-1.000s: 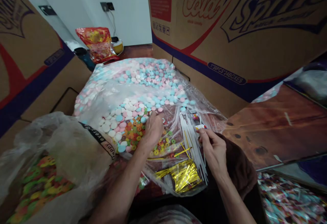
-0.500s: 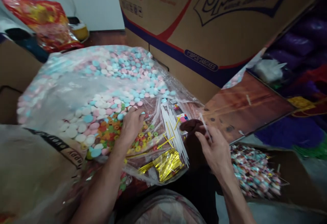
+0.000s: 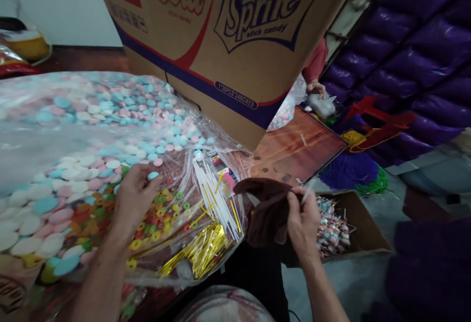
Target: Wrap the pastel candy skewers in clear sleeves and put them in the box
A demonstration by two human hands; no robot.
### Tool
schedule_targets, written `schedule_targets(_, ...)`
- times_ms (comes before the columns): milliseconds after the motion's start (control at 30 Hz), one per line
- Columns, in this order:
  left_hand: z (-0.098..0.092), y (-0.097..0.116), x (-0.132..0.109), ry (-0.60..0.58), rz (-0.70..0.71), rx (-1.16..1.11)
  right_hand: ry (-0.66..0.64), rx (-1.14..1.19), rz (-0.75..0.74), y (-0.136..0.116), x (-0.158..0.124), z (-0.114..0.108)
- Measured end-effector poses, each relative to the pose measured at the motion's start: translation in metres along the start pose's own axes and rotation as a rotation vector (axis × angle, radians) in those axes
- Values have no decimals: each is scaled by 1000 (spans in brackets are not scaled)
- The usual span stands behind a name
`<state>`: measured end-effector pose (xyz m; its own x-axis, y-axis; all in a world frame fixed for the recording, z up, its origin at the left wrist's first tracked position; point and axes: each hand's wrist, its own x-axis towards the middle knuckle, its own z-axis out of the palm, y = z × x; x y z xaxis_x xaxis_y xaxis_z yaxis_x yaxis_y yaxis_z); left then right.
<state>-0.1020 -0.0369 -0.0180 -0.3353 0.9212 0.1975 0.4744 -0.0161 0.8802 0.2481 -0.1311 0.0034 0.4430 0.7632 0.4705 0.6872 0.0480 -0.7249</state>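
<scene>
My left hand [image 3: 138, 192] is over the candies, its fingers closed on a small pale blue candy [image 3: 152, 176]. Around it lie pastel candies [image 3: 84, 172] in pink, blue and white, and ring-shaped gummies [image 3: 162, 209] in yellow, green and red. In my right hand [image 3: 303, 214] a dark brown cloth [image 3: 265, 209] hangs from the pinched fingers, with a bit of clear plastic at the fingertips. Between the hands are white sticks [image 3: 217, 194], a bundle of gold ties [image 3: 204, 251] and a small colourful packet [image 3: 226, 180].
A large cardboard box [image 3: 235, 86] stands behind the candies. At the right is an open box [image 3: 362, 224] holding many wrapped candies. Beyond are purple padded packs [image 3: 397, 42], red fabric [image 3: 382, 116], purple tinsel [image 3: 348, 172] and another person's hand [image 3: 316, 88].
The view has swung to the right. My left hand has lifted and now holds a blue candy. The brown cloth in my right hand is raised and spread wider. Another person's hand has come into view.
</scene>
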Motion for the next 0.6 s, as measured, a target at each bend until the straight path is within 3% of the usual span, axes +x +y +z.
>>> schedule_targets(67,1,-1,0,-32,-17,-84,109,162,114,-2,12,-17)
schedule_targets(167,3,-3,-1,-39,-66,-125,170,545,274,-12,35,-36)
schedule_targets(267,6,-1,-2,-41,-105,-176,293,661,201,-26,60,-43)
schedule_targets(433,5,6,-5,-13,-121,-191,245,788,136,-40,80,-28)
schedule_targets(600,3,3,-6,-8,-165,-210,48,801,261,-16,59,-13)
